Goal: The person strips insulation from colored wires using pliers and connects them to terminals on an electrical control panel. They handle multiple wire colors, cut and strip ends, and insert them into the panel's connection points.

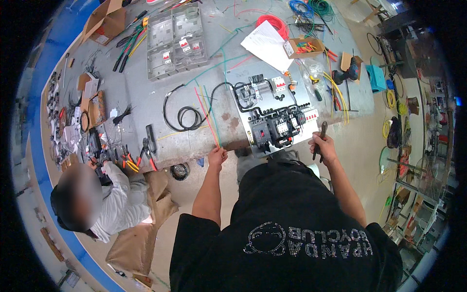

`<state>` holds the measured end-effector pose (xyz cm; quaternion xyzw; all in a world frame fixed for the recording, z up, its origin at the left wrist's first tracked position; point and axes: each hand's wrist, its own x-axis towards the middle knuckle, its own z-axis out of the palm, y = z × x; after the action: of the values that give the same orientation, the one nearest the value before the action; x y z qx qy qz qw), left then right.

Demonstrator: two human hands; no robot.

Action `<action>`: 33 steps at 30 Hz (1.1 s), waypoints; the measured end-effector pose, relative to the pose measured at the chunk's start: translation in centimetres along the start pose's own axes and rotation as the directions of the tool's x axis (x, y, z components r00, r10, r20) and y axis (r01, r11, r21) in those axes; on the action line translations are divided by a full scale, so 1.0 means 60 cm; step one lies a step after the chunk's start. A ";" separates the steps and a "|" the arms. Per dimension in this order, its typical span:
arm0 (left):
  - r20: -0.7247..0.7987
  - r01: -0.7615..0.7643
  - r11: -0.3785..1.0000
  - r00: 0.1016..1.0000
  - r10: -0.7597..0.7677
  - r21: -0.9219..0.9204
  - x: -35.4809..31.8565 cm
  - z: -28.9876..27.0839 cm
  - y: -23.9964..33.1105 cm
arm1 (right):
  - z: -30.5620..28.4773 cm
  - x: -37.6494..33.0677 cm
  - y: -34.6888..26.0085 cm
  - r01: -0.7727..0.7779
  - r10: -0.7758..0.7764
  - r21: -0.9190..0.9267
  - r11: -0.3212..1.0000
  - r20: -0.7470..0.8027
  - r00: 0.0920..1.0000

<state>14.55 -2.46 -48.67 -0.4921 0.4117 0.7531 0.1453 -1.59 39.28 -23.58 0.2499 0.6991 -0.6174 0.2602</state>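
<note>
At the near edge of a cluttered grey workbench (146, 97), a person's left hand (217, 156) pinches the ends of 3 thin wires (208, 117), red, yellow and green, that run toward 11 o'clock across the top. The right hand (324, 146) is wrapped around dark pliers (321, 138) at 3 o'clock of a white panel (301, 100) of breakers. The wires look light and limp, likely to slip, so best gripped near the ends.

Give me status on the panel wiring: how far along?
Done: breakers and contactors sit mounted on the panel plate, with black cables already routed. In hand: left hand pinches the coloured wires; right hand holds pliers. Left: those wires lie loose, unconnected.
</note>
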 end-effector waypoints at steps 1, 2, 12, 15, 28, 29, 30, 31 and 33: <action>-0.010 0.000 0.999 1.000 0.000 0.034 0.007 -0.005 0.000 | -0.003 -0.001 0.006 -0.014 0.014 -0.001 1.000 -0.010 1.000; -0.014 0.002 0.998 1.000 -0.001 0.067 0.014 -0.004 -0.004 | -0.008 -0.005 0.008 -0.026 0.025 -0.005 1.000 -0.027 0.999; -0.046 0.064 0.997 0.997 -0.062 0.039 0.030 -0.003 0.002 | -0.030 -0.007 0.058 -0.105 0.103 -0.069 0.992 -0.029 0.994; -0.059 0.059 0.997 0.997 -0.056 0.058 0.028 0.004 -0.001 | -0.029 -0.010 0.057 -0.125 0.125 -0.086 0.988 -0.009 0.992; -0.092 0.107 0.985 0.991 -0.095 0.137 0.033 0.005 -0.003 | -0.040 -0.020 0.063 -0.136 0.133 -0.091 0.987 -0.044 0.990; -0.090 0.111 0.984 0.991 -0.099 0.140 0.037 0.002 -0.005 | -0.043 -0.021 0.066 -0.138 0.134 -0.096 0.986 -0.048 0.990; -0.088 0.115 0.983 0.991 -0.103 0.144 0.042 -0.001 -0.007 | -0.048 -0.020 0.071 -0.137 0.133 -0.096 0.986 -0.046 0.990; -0.086 0.119 0.982 0.991 -0.107 0.148 0.046 -0.005 -0.009 | -0.051 -0.018 0.077 -0.135 0.131 -0.096 0.986 -0.045 0.990; -0.109 0.121 0.983 0.988 -0.106 0.139 0.043 0.000 -0.006 | -0.054 -0.020 0.075 -0.137 0.132 -0.103 0.985 -0.053 0.990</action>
<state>13.56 -2.68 -51.05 -0.5404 0.4437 0.6857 0.2023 2.14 42.96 -25.75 0.2965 0.7183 -0.5543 0.2981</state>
